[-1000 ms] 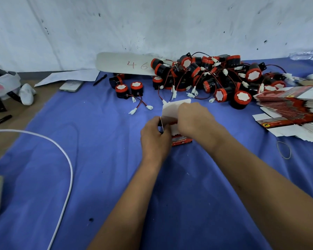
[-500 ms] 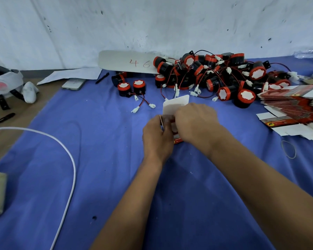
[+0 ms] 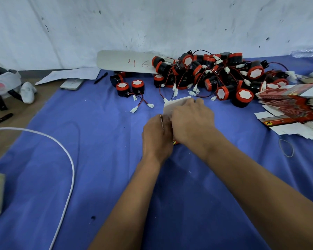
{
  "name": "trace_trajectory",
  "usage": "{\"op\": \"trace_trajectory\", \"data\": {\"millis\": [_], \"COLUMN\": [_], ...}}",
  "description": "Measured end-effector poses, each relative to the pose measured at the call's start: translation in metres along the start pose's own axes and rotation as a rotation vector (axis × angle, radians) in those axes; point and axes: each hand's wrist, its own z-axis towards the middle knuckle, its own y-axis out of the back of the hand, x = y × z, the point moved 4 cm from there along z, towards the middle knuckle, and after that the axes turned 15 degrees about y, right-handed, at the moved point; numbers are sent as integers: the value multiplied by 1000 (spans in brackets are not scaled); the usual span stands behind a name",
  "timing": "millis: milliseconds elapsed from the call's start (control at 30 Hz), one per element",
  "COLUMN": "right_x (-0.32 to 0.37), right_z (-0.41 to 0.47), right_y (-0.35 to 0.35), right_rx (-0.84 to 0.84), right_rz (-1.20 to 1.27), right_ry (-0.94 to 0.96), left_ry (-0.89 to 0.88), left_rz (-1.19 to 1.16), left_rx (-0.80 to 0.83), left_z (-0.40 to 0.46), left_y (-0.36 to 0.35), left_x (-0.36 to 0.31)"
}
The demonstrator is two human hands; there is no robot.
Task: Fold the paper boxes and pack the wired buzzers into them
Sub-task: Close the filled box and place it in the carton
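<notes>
On the white board (image 3: 123, 60) behind the paper box (image 3: 172, 105) the red number "46" is written. The box lies on the blue cloth (image 3: 101, 159), just in front of the heap of wired buzzers (image 3: 215, 73). Left hand (image 3: 156, 137) and right hand (image 3: 192, 121) are close together, both gripping the box, the right fingers curled over its white flap. The stack of flat boxes (image 3: 293, 107) lies to its right.

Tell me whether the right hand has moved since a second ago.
Yes, slightly: the right hand has slid forward over the white cardboard box, its fingertips now at the far edge, nearer the pile of black-and-red wired buzzers.
</notes>
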Motion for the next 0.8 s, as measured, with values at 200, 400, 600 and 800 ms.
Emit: {"op": "trace_trajectory", "data": {"millis": [200,400,600,800], "right_x": [-7,-20,-28,-13], "right_z": [3,-8,-19,0], "right_y": [1,31,49,21], "right_rx": [97,55,-22,-238], "right_rz": [-19,37,78,89], "right_ry": [112,205,147,144], "left_ry": [86,144,177,177], "left_rz": [-205,-303,-308,-279], "left_rx": [57,81,82,63], "left_z": [1,-2,-2,0], "left_y": [-1,-2,-2,-3], "left_x": [2,1,1,2]}}
